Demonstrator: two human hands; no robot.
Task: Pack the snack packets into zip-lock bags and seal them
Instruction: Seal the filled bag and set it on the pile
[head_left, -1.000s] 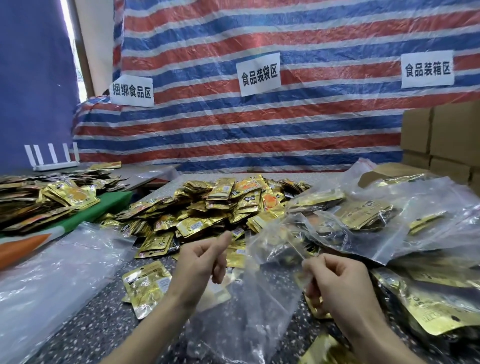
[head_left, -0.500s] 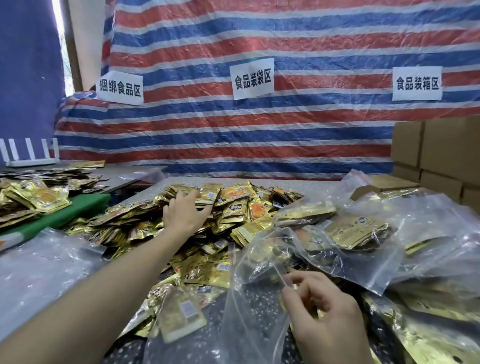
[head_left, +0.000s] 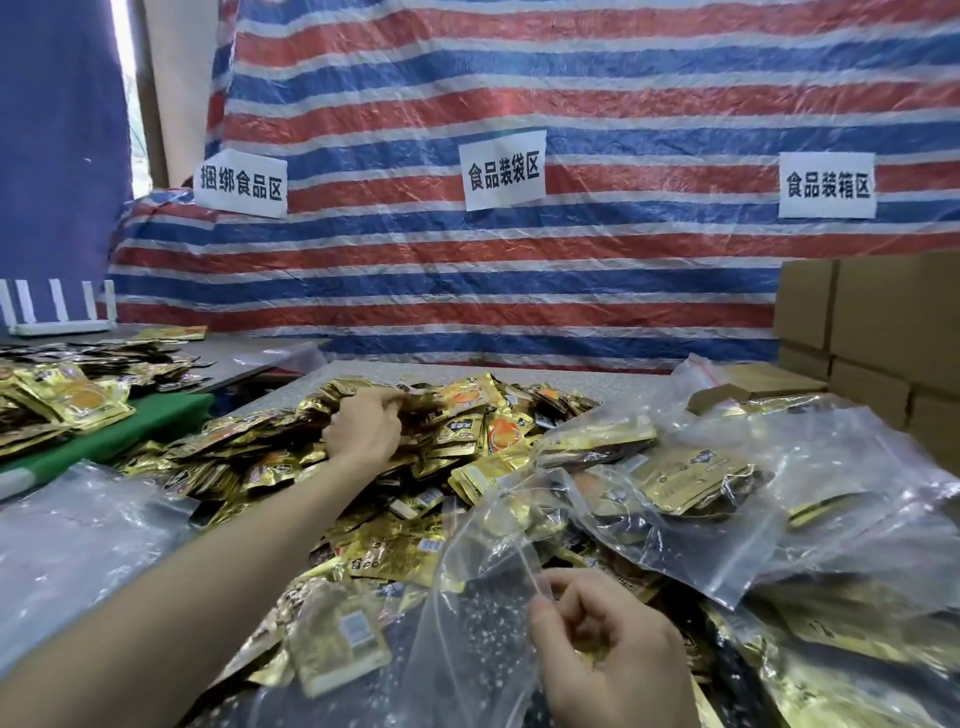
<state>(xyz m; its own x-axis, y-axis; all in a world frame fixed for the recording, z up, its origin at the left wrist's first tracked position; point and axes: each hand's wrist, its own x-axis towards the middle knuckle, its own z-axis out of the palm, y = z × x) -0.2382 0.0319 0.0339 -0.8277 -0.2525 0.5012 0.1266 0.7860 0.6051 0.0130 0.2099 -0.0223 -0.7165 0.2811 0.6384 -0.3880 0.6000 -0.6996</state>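
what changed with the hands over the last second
The left hand left the zip-lock bag, reached forward into the pile of snack packets and now grips some. The right hand kept pinching the bag's rim; the filled bags stayed put.

Bare forearms (head_left: 208, 571), left grip (head_left: 363, 431), right grip (head_left: 608, 649)

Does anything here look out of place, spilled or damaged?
Nothing serious. The snack packets lie in a loose heap on the table, none torn that I can see. Only the leftmost paper sign hangs crooked, one top corner bent.
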